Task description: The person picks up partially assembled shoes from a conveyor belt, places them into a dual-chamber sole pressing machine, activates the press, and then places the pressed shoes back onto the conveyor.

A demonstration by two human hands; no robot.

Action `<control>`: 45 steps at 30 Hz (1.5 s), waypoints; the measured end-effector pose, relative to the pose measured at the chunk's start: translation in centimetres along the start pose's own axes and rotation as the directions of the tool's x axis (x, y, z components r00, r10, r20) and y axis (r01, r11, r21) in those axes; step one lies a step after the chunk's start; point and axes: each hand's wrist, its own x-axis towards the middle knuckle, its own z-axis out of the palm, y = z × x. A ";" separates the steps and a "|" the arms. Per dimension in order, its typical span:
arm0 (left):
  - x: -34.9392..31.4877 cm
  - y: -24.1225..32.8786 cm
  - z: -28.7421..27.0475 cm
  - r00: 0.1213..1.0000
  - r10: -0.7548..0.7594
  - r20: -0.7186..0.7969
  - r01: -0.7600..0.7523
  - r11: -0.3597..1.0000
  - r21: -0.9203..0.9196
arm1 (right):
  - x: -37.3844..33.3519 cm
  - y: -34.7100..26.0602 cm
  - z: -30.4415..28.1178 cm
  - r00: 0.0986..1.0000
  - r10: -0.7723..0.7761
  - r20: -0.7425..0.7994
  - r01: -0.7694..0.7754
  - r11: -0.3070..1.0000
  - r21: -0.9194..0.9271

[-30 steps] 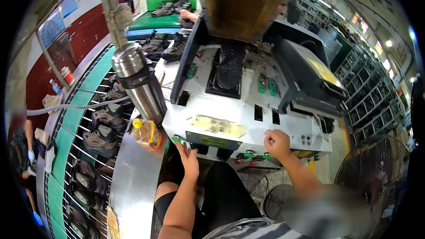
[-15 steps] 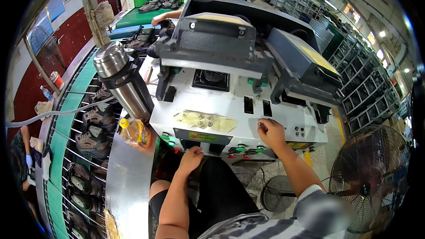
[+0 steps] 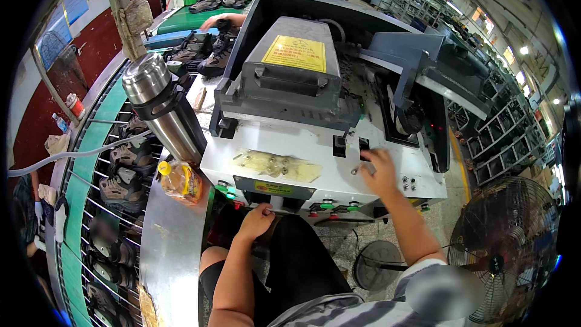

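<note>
Fingers (image 3: 373,157) of the right hand (image 3: 382,177) are bent and spread apart above the front right part of the white machine top (image 3: 254,139), the tips just beside a dark slot (image 3: 364,143) and near a small metal knob (image 3: 354,172); whether they touch the surface, I cannot tell. The left hand (image 3: 256,222) is curled just below the machine's front edge; whether it pinches anything is hidden. Beyond the fingers, well apart from them, the left press cover (image 3: 296,82) lies lowered over the top's left half. The right press cover (image 3: 402,48) stands tilted up toward the rear right corner, a dark piece (image 3: 408,119) in the recess under it. Green buttons (image 3: 327,204) sit on the front face between the hands. A yellow-capped bottle (image 3: 181,183) stands on the metal worktop (image 3: 169,248) near the machine's left edge.
</note>
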 end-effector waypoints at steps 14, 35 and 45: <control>-0.2 0.2 -1.3 1.000 -0.003 0.007 0.002 0.998 0.059 | 16.2 17.1 -3.0 0.517 0.845 0.135 -0.678 0.501 -0.539; -0.5 -2.2 0.1 0.973 0.232 0.014 -0.232 0.972 0.031 | -7.7 9.9 -1.4 0.782 0.447 -0.435 -0.437 0.890 0.129; -13.2 8.4 -5.0 0.779 0.602 -0.175 -0.549 0.520 -0.655 | -15.4 -0.9 4.3 0.872 0.205 0.445 -0.488 0.459 0.743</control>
